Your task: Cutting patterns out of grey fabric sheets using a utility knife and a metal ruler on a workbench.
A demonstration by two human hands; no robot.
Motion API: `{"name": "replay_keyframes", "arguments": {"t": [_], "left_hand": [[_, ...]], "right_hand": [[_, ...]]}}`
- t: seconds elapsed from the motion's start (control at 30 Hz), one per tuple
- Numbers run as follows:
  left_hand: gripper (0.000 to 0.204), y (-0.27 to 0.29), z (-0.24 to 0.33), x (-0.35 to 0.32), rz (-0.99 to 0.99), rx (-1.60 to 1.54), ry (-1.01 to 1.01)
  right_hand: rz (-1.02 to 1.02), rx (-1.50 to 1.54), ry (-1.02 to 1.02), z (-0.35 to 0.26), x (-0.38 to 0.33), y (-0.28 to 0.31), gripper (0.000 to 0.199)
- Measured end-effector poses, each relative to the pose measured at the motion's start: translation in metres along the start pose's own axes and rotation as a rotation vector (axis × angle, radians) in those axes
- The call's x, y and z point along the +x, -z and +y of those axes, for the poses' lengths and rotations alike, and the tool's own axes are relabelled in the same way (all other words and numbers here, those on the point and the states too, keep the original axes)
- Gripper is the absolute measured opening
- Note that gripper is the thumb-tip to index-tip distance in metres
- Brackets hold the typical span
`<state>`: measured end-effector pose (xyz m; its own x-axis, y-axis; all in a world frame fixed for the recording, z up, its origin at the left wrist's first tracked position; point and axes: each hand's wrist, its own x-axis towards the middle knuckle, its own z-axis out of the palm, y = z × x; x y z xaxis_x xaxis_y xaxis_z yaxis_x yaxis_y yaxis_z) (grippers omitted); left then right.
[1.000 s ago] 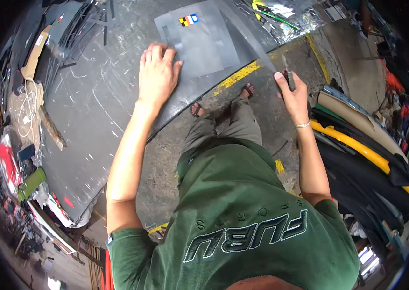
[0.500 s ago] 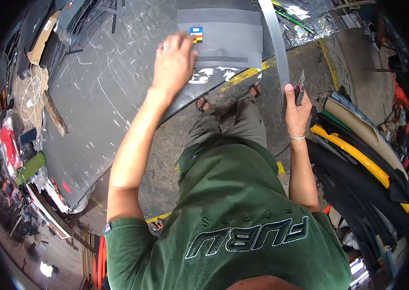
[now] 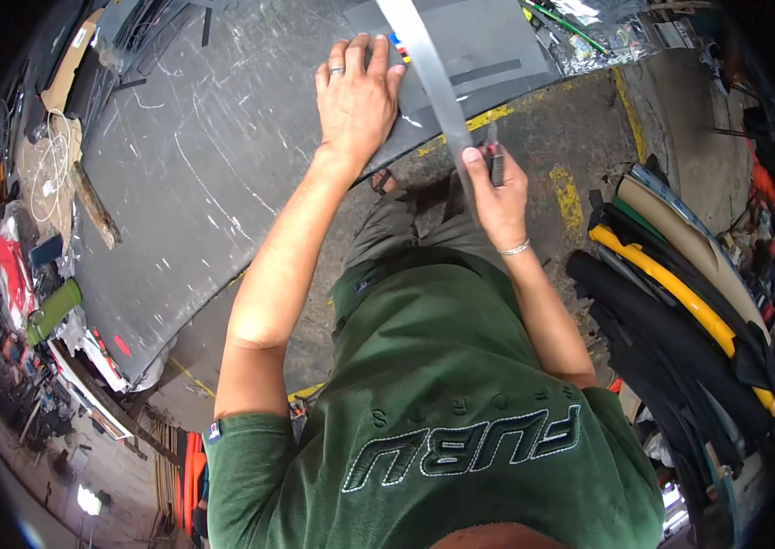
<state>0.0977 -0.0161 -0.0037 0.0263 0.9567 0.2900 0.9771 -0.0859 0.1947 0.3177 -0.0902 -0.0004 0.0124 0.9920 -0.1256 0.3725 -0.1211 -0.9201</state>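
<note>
My left hand (image 3: pixel 357 105) lies with fingers stretched out on the dark worktable, at the left edge of a grey flat sheet (image 3: pixel 502 38). A small blue, red and yellow patch (image 3: pixel 403 52) on the sheet shows beside its fingertips, partly covered by the ruler. In my right hand (image 3: pixel 501 194) are a long metal ruler (image 3: pixel 431 75), pinched under the thumb, and a utility knife (image 3: pixel 496 165) with a dark handle. The ruler slants across the sheet, its far end running out of view. Whether it touches the sheet, I cannot tell. A dark strip (image 3: pixel 486 75) lies along the sheet's near side.
The scratched worktable (image 3: pixel 195 174) spreads to the left. Dark offcuts (image 3: pixel 136 46), a white cord (image 3: pixel 58 174) and a piece of wood (image 3: pixel 96 206) lie toward its far left. Rolled materials, one yellow (image 3: pixel 667 297), stand at the right. Clear plastic (image 3: pixel 602 50) lies beyond the sheet.
The ruler and knife have swung left with my right hand, bringing the ruler over the sheet. My left hand has moved right and settled. The sheet has shifted right and turned slightly.
</note>
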Motion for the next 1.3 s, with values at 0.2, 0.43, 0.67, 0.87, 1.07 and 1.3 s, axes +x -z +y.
{"name": "replay_keyframes", "arguments": {"t": [0.2, 0.43, 0.67, 0.87, 1.07, 1.3], "left_hand": [[0.055, 0.002, -0.024, -0.004, -0.009, -0.416, 0.054], [0.081, -0.004, -0.062, 0.008, -0.115, -0.272, -0.190], [0.069, -0.006, -0.058, 0.005, -0.116, -0.208, -0.189], [0.067, 0.003, -0.054, 0.006, -0.077, -0.175, -0.246], [0.075, 0.026, -0.034, 0.012, -0.288, -0.168, -0.105], [0.074, 0.023, -0.036, 0.010, -0.252, -0.168, -0.138]], "right_hand": [[-0.117, -0.282, -0.107, 0.001, 0.002, -0.008, 0.040], [-0.095, -0.166, -0.138, -0.017, -0.007, -0.027, 0.036], [-0.012, -0.035, -0.063, 0.005, -0.001, -0.040, 0.033], [-0.023, 0.001, -0.095, 0.010, -0.002, -0.047, 0.032], [0.000, 0.028, -0.073, 0.016, -0.001, -0.047, 0.031], [0.001, -0.036, -0.070, 0.010, 0.002, -0.055, 0.033]]}}
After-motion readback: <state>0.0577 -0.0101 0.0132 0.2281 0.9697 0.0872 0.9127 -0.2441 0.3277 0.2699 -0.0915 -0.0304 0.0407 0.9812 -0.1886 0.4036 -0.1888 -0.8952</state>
